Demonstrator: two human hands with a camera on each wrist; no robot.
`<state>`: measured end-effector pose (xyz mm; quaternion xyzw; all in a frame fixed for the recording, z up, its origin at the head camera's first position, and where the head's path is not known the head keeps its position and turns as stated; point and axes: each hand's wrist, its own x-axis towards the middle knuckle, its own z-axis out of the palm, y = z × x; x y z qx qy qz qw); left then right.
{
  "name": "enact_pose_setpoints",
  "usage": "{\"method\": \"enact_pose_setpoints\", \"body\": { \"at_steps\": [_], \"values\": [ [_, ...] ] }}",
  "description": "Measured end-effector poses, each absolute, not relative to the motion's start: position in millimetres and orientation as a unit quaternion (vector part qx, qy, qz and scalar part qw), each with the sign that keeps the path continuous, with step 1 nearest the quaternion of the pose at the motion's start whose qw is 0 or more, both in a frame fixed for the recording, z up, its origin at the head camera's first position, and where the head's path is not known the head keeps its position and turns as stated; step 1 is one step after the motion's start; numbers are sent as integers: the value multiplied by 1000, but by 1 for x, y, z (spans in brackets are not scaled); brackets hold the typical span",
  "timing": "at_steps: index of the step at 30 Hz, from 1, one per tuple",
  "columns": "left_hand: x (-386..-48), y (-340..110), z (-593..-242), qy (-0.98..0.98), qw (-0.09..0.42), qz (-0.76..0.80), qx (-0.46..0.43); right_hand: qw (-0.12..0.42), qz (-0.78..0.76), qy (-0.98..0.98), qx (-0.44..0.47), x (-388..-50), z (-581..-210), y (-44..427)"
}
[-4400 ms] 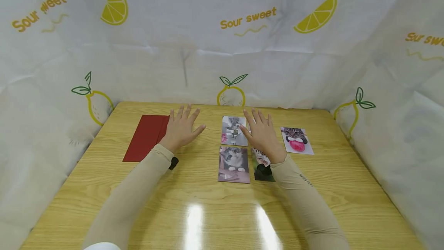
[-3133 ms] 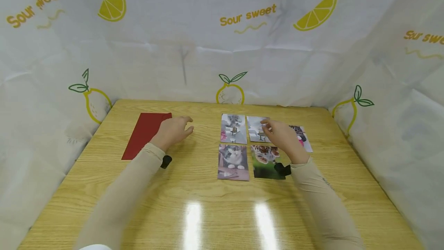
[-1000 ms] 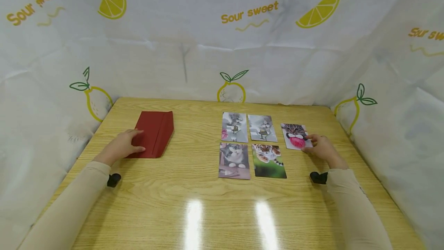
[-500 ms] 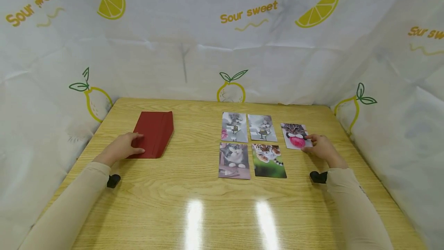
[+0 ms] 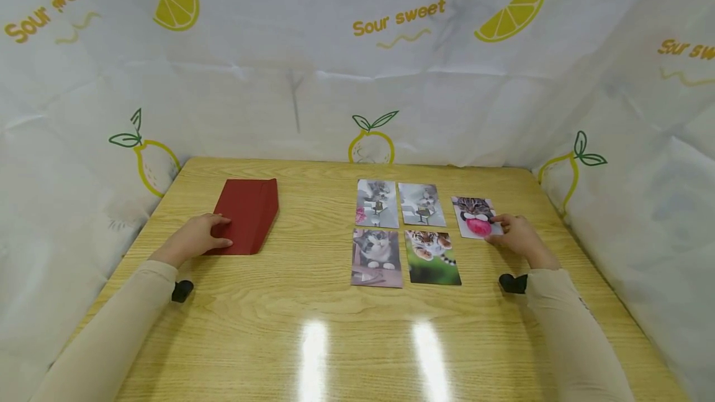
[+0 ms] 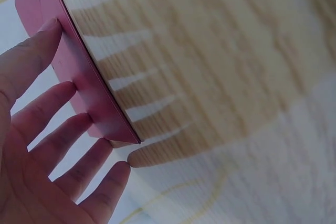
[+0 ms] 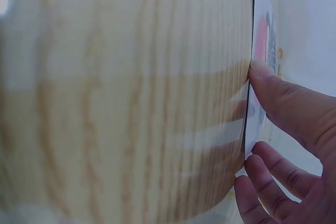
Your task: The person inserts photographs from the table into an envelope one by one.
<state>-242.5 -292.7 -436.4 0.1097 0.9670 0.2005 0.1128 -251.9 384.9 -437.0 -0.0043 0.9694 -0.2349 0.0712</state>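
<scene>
On the left of the table, in the head view, lies a red envelope [image 5: 241, 211] with its flap side to the right. My left hand [image 5: 195, 237] touches its left edge; the left wrist view has the fingers spread and fairly straight, fingertips on the red paper [image 6: 86, 85]. At the right lies a photo card [image 5: 473, 217] of a cat with a pink ball. The thumb and fingertips of my right hand [image 5: 519, 237] touch this card's right and lower edges. The right wrist view shows the card [image 7: 258, 40] edge-on, lying flat, with the fingers lightly bent.
Several other photo cards form a block in the middle: two grey cat cards [image 5: 377, 203] [image 5: 422, 205] behind, a kitten card [image 5: 377, 258] and a tiger cub card [image 5: 432, 257] in front. A white lemon-print cloth [image 5: 251, 104] surrounds the wooden table [image 5: 268, 321].
Earlier both hands hovered over the envelope and the cards. The left then moved left to the envelope's edge, and the right moved right to the cat card. Over the last second neither has visibly moved.
</scene>
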Motion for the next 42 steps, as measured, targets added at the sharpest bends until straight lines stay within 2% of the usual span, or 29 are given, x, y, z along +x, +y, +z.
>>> {"method": "enact_pose_setpoints", "body": {
  "at_steps": [27,42],
  "values": [
    [-241,-290,-435,966,109,199,124,80,-238,968,7,-251,-437,385],
    [-239,-266,-436,969,78,166,163,81,-238,968,10,-253,-440,386]
  ]
}}
